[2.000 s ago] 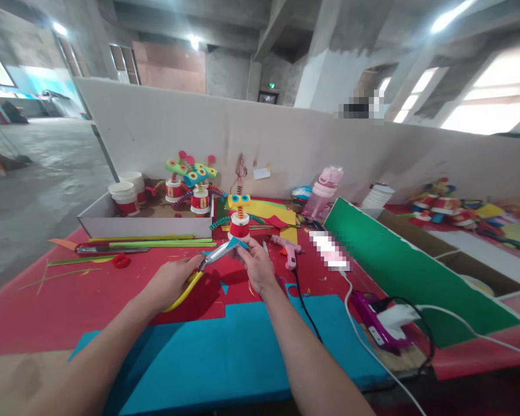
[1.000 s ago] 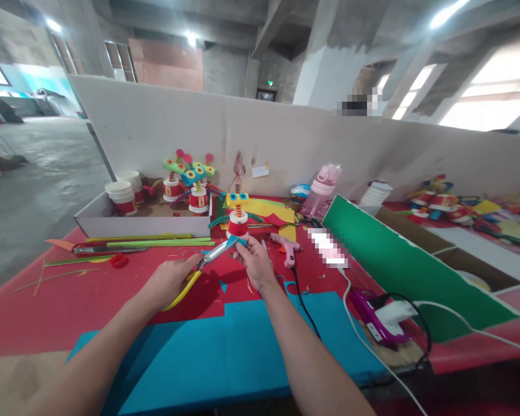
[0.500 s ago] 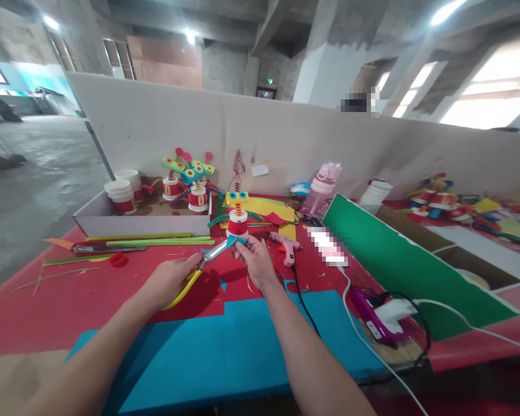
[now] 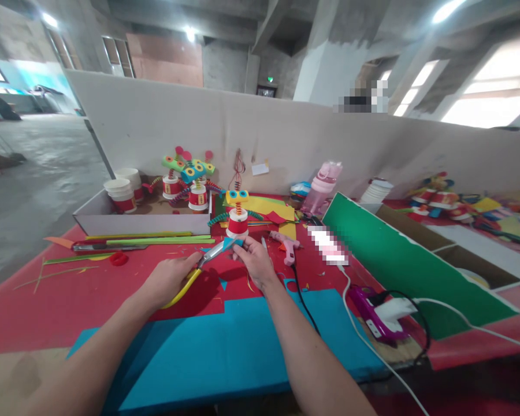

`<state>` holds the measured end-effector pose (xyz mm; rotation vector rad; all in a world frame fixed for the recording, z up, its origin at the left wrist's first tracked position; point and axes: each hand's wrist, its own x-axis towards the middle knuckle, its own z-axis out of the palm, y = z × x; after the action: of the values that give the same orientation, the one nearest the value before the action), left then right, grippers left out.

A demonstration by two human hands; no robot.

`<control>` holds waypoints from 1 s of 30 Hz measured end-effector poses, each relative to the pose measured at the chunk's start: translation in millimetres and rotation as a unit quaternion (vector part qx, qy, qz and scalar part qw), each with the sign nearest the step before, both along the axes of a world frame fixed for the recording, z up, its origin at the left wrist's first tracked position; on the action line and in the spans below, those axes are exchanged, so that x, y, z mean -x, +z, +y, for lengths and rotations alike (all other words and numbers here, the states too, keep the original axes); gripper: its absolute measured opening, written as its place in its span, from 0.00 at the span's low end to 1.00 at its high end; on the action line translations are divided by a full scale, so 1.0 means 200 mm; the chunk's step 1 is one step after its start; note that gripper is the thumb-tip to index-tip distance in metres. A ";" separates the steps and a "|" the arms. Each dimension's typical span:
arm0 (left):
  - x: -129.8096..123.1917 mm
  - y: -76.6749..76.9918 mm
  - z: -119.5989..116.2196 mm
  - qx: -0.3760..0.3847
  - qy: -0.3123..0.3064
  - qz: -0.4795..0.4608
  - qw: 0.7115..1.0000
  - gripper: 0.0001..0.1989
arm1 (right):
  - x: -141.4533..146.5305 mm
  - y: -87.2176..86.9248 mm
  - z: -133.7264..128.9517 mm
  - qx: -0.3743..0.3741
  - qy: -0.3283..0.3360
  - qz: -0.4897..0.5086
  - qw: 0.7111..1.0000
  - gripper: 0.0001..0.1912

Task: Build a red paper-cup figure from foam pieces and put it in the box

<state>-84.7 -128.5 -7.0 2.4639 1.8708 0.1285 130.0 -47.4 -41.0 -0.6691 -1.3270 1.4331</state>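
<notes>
My left hand (image 4: 173, 279) is closed round the yellow handles of a pair of scissors (image 4: 212, 252), whose metal blades point up and to the right. Between the fingers of my right hand (image 4: 255, 258) is a small piece of blue paper (image 4: 233, 243), with the blade tips against it. Just beyond the fingers stands a paper-cup figure (image 4: 238, 223) with a yellow head, blue eyes and green coiled arms. Blue scraps lie on the red table cover below the blades. A large blue sheet (image 4: 190, 358) spreads under my forearms.
A pink glue gun (image 4: 289, 245) lies right of my right hand, its black cord running forward. A purple power strip (image 4: 379, 320) and green board (image 4: 407, 266) are further right. At back left, a white box (image 4: 143, 225) holds cups and similar figures. A cutter knife (image 4: 108, 248) lies before it.
My right hand and the blue paper have shifted very slightly left. The scissor blades look a little closer together; otherwise the scene is the same.
</notes>
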 end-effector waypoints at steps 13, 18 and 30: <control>-0.01 0.02 -0.01 0.019 -0.002 -0.014 1.000 0.13 | 0.00 0.05 -0.02 0.023 -0.024 0.038 0.999 0.11; -0.01 0.02 -0.01 0.015 -0.008 -0.027 0.999 0.13 | 0.00 0.04 -0.01 0.046 -0.023 0.069 0.996 0.10; 0.00 0.02 -0.01 0.017 -0.013 -0.007 1.000 0.13 | 0.01 0.04 -0.01 0.071 -0.029 0.082 0.994 0.17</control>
<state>-84.4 -130.0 -3.5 2.4581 1.8192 0.1124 128.7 -49.2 -32.3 -0.6611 -1.0782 1.5116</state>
